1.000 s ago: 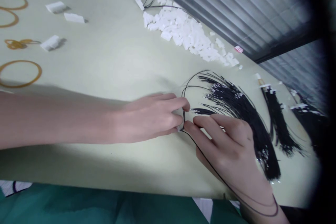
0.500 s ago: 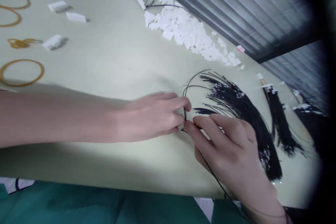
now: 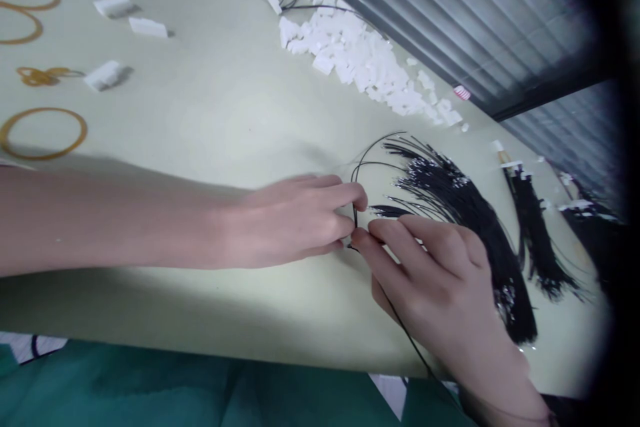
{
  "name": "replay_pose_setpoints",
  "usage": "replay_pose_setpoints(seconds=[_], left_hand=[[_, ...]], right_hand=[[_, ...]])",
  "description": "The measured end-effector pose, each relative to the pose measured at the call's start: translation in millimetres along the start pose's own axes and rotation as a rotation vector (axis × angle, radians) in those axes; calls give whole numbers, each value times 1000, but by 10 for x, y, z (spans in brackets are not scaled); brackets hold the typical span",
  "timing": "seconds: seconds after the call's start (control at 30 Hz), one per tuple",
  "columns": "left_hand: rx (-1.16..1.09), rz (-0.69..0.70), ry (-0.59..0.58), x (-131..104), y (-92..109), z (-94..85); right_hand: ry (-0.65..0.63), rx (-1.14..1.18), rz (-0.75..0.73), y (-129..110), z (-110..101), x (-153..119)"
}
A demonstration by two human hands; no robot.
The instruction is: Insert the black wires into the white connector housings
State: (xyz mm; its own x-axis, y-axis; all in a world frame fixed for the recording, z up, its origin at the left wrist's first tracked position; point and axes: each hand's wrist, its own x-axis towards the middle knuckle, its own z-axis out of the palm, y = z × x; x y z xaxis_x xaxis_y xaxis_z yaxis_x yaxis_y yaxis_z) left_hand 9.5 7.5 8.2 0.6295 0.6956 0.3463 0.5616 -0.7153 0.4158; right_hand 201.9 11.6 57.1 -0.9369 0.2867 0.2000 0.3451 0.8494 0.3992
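Note:
My left hand [image 3: 315, 217] reaches in from the left with its fingers closed over a small thing that is mostly hidden; black wires [image 3: 355, 210] come out between its fingertips. My right hand [image 3: 430, 273] pinches a thin black wire [image 3: 400, 320] right beside the left fingertips. That wire trails down past the right wrist toward the table's front edge. Two wire ends arc up and away from the fingers. Just behind my right hand lies a thick bundle of black wires [image 3: 465, 207] with shiny metal tips.
A heap of white connector housings [image 3: 360, 63] lies along the back edge, with a wired housing [image 3: 273, 1] at its left. Single white housings [image 3: 149, 27] and tan rubber bands [image 3: 45, 133] are at the left. More wire bundles [image 3: 535, 233] lie right, by a grey corrugated panel [image 3: 450, 13].
Both hands keep nearly the same pose and grip. The view has shifted very slightly, and nothing on the table has visibly moved.

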Motion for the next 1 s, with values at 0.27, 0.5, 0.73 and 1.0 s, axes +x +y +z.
replay_pose_setpoints(seconds=[0.27, 0.5, 0.73, 1.0], left_hand=[[-5, 32, 54, -18, -22, 33], [-3, 59, 67, -25, -33, 34], [-22, 31, 21, -24, -28, 8], [-49, 20, 35, -29, -31, 5]], right_hand=[[36, -3, -39, -21, 28, -4], [36, -43, -73, -39, 41, -42], [40, -40, -81, -41, 65, -33], [31, -8, -91, -47, 116, -41]])
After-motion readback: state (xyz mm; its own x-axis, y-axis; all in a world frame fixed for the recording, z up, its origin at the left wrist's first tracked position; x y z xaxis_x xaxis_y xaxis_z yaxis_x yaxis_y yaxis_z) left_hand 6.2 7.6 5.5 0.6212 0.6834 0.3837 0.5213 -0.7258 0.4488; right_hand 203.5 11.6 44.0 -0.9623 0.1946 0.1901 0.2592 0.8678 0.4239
